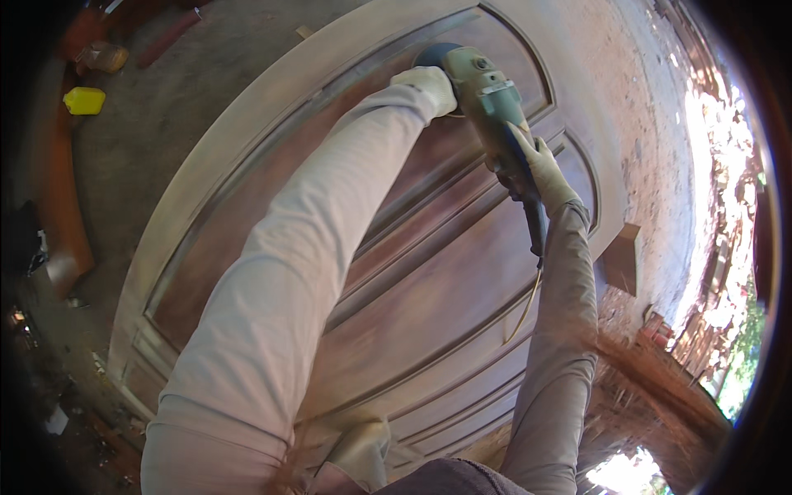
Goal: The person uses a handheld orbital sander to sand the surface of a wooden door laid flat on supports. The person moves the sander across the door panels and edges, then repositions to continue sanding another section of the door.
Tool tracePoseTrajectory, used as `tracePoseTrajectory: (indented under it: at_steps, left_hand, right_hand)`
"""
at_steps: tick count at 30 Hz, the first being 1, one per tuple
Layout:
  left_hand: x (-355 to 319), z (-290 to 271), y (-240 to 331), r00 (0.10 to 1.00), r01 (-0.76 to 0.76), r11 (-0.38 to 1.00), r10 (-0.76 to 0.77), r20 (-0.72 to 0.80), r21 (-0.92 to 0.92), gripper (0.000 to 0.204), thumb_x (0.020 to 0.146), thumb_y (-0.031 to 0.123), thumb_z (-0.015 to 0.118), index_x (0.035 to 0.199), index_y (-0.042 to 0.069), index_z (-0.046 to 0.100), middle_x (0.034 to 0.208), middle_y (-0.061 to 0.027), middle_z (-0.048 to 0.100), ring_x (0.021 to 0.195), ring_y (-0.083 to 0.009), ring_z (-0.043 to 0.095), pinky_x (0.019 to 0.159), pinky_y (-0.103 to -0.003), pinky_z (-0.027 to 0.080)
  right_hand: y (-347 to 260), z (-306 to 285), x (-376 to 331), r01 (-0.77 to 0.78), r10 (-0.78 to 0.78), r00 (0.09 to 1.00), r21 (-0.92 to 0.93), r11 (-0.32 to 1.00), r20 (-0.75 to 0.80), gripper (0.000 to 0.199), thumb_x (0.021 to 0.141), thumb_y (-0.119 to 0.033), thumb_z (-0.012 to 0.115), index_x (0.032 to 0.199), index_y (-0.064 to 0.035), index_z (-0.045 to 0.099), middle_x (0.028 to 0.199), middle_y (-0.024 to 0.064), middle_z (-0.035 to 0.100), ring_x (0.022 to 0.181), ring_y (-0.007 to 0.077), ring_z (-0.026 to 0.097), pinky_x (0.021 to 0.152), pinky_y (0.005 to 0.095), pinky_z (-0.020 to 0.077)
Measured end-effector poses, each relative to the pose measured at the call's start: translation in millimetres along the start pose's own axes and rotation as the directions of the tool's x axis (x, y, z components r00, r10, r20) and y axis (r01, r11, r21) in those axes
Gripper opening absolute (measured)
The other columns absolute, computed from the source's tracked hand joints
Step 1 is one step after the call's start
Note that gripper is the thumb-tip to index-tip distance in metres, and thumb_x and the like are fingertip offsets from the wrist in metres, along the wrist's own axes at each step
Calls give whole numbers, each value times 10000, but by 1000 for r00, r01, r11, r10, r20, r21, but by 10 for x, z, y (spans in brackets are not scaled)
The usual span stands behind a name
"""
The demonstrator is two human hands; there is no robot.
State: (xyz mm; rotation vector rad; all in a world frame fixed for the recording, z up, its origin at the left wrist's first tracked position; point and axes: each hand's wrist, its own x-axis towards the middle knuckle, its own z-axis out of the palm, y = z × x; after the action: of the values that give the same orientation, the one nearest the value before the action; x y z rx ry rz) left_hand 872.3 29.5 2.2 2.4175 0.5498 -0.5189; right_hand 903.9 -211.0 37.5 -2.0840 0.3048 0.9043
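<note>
Panelled door (396, 342) lying across mid-view. Grinder (487, 99) over its far end. Gloved right hand (546, 172) wrapped round grinder's rear. Gloved left hand (427, 87) closed on grinder near its front. Disc (432, 54) over door, contact unclear. Thin cord (530, 305) trailing rearward.

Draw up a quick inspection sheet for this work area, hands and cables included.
Surface: panelled wooden door, brownish, patchy in tone.
Job's things: green-and-black power tool, its disc over the door's far part; contact unclear.
Clutter: yellow container at far left.
Hands: left hand, gloved, grips near the tool's head; right hand, gloved, holds its body.
Cables: pale cable from the tool's rear end, over the door.
Surroundings: dark ground on the left, bright light on the right.
</note>
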Motion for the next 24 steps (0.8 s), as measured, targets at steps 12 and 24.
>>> tracePoseTrajectory:
  at_steps: [12,24]
  left_hand:
    - [-1697,352,-1065,963,255,962,-262,-66,-98,378,826,368,668,958,25,754,995,-248,712,999,-405,683,868,-485,545]
    - [-794,317,-112,991,130,984,-132,-7,-123,351,836,355,669,1022,72,760,1089,-218,707,1076,-372,674,907,-451,547]
  right_hand:
    - [340,842,-1223,121,-70,987,-383,916,143,1168,634,-712,783,1414,83,427,1233,267,637,1221,358,601,1009,366,482]
    - [279,23,-527,24,-41,998,-326,945,-44,1129,677,-689,775,1445,51,404,1102,221,682,900,258,712,701,354,583]
